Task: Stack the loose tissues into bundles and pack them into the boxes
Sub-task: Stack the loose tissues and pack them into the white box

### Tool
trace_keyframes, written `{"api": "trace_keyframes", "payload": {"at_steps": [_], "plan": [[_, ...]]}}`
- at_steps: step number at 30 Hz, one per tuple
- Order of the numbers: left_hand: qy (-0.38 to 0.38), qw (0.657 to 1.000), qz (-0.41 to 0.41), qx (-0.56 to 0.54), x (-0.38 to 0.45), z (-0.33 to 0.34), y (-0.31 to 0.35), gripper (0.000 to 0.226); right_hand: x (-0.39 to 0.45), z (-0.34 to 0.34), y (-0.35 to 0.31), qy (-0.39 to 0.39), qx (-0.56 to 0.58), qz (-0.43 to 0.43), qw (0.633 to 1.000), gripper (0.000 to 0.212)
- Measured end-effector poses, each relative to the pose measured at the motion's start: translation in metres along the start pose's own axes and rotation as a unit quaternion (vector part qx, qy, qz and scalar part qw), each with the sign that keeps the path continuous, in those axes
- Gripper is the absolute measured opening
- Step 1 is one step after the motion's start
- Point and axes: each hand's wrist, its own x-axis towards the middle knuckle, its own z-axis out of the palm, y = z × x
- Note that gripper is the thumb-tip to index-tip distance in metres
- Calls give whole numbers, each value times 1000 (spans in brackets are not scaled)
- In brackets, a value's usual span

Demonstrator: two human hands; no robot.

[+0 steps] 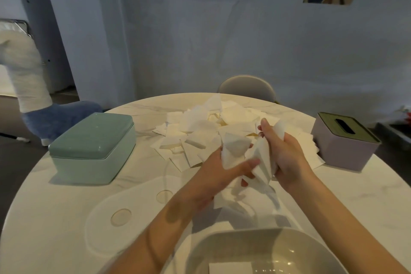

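Tissues (244, 162) bunched crookedly, left hand (219, 168) and right hand (287, 153) both clutching them above table (66, 207); uneven edges could crumple, bundle likely jams entering green box (93, 147).

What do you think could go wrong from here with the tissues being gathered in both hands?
The tissues gripped by the left hand and right hand look crumpled, so the bundle may stack unevenly. The green box has its lid on, so packing would likely need a free hand. The loose pile could scatter.

Tissue pile (200, 131) mid-table, lidded box (93, 147) left, slotted box (344, 142) right
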Motion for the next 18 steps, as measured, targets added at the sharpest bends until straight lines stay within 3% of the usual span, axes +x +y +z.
{"api": "trace_keyframes", "payload": {"at_steps": [6,10,15,18], "plan": [[92,995,3,-38,3,-1,-12,47,0,1,10,-57,-55,-63,995,48],[122,988,10,-89,4,-14,-12,42,0,-6,10,-97,-134,-71,984,65],[165,977,18,-136,10,-24,-10,50,-1,-20,9,-104,-99,-103,984,39],[154,970,13,-187,8,-25,-3,38,-4,-15,9,-124,-128,-77,981,51]]}}
